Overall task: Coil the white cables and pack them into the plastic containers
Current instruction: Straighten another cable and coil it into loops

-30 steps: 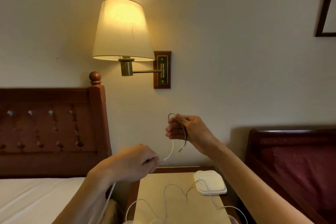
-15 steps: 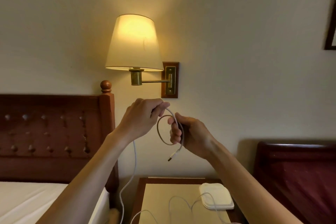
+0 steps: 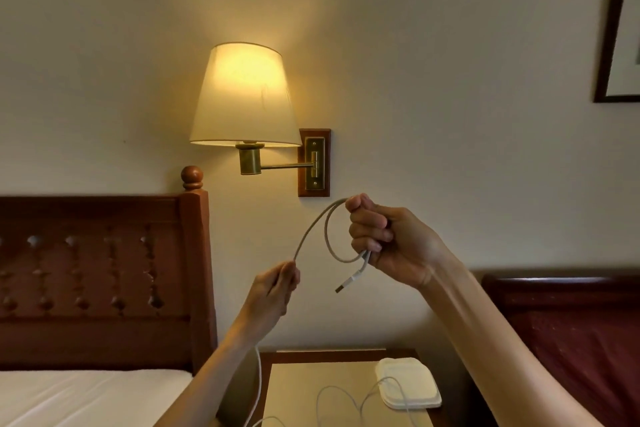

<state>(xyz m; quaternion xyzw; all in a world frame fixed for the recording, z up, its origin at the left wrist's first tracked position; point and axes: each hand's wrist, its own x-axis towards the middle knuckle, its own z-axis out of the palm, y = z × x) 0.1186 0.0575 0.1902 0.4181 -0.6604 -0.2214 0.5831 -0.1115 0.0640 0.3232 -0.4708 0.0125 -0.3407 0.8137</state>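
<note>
on the nightstand (image 3: 294, 378) a second cable (image 3: 346, 392) lies loose by the white container (image 3: 408, 383). the left hand (image 3: 273, 291) has dropped from the loop, pinching slack; the right hand (image 3: 384, 243) clamps the cable (image 3: 317, 229), now looped twice, under the lamp (image 3: 242, 97).

Dim room, warm wall lamp (image 3: 244, 94) glow

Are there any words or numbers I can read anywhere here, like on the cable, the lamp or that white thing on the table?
No readable text anywhere.
Thin white cable: no print visible.
Cream fabric lampshade: plain.
Flat white plastic container: no label visible.
Dark-framed picture: mostly cut off, nothing legible.
</note>
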